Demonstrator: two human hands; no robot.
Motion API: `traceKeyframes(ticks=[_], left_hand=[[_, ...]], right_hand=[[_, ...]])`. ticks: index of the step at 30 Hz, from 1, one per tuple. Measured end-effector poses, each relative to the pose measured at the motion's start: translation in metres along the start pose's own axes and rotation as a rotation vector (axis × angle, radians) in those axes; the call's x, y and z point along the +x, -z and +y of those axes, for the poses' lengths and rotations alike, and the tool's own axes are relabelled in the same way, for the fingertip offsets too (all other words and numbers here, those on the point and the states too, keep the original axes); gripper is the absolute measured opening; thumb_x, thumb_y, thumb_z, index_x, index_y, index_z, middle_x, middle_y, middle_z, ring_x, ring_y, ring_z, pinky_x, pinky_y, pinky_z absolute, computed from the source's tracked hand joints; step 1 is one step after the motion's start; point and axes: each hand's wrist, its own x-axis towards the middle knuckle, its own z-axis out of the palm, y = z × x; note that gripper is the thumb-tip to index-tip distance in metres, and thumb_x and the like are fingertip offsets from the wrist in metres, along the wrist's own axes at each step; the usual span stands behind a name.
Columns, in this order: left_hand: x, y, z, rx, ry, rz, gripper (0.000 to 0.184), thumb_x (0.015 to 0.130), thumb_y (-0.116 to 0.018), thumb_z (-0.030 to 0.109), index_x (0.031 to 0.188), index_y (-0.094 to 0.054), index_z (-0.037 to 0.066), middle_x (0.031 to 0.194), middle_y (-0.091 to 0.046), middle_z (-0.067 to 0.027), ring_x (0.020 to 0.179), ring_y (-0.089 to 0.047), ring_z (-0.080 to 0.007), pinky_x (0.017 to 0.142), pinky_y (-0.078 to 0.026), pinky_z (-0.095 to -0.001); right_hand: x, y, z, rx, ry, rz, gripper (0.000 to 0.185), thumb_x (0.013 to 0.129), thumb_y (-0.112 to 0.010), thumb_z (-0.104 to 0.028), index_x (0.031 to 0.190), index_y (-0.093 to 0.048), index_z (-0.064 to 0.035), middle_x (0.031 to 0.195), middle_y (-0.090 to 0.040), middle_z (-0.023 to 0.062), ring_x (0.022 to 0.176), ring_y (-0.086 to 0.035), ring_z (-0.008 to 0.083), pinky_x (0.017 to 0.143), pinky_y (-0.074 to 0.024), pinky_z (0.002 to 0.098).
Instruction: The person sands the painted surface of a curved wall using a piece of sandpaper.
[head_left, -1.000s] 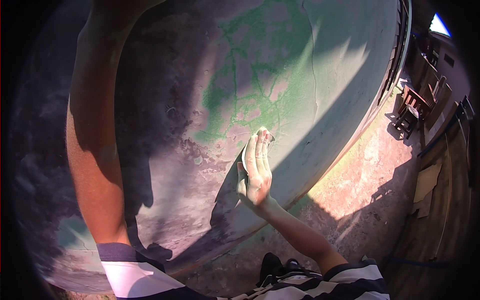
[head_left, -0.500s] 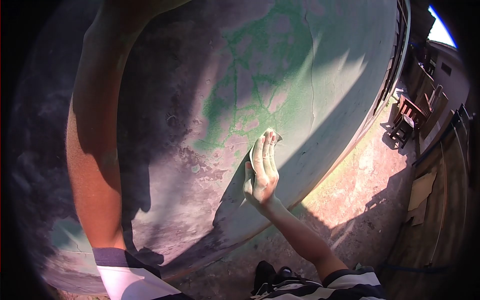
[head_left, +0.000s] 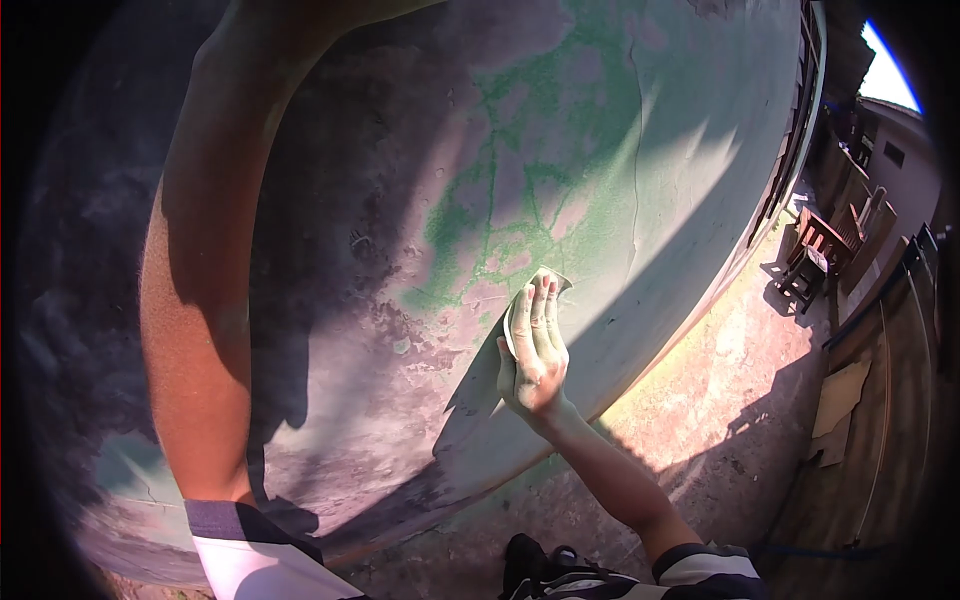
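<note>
My right hand point(head_left: 535, 350) presses flat against the painted wall point(head_left: 390, 200), its fingers stretched upward over a thin pale sheet that looks like sandpaper point(head_left: 560, 279). The sheet's edges stick out past the fingertips and along the thumb side. Most of it is hidden under the palm. Around the hand, the wall surface is patchy, with worn green paint point(head_left: 540, 190), purplish-grey bare areas and fine cracks. My left arm point(head_left: 200, 330) reaches up along the wall on the left. Its hand lies beyond the top edge of the view.
Sunlit concrete ground point(head_left: 720, 370) runs along the wall's foot at the right. A wooden chair point(head_left: 825, 240) stands further off. Boards and a torn piece of cardboard point(head_left: 840, 400) lean at the far right. My dark shoe point(head_left: 525, 560) shows at the bottom.
The whole view has shifted a little, so wall and arms appear slightly further right and lower. My right hand keeps the sheet against nearly the same spot.
</note>
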Motion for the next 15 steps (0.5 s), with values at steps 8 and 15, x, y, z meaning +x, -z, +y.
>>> traceKeyframes(ticks=[8, 15], left_hand=[[0.007, -0.005, 0.0, -0.405, 0.31, -0.03, 0.036, 0.09, -0.061, 0.006, 0.056, -0.053, 0.007, 0.043, -0.042, 0.0019, 0.035, -0.038, -0.004, 0.034, -0.028, -0.0229], [0.006, 0.003, 0.004, 0.057, -0.011, -0.015, 0.031, 0.088, -0.061, 0.005, 0.057, -0.056, 0.006, 0.044, -0.043, 0.0002, 0.034, -0.04, -0.0067, 0.035, -0.032, -0.0239]], right_hand=[[0.144, 0.05, 0.06, -0.034, -0.039, 0.318, 0.063, 0.088, -0.049, 0.008, 0.15, -0.034, 0.0033, 0.155, -0.031, 0.0262, 0.146, -0.027, 0.0393, 0.118, -0.0274, 0.0422], [0.052, 0.028, 0.023, -0.071, -0.011, 0.128, 0.066, 0.082, -0.055, 0.008, 0.146, -0.038, 0.0088, 0.15, -0.038, 0.0295, 0.141, -0.035, 0.0417, 0.115, -0.0348, 0.0468]])
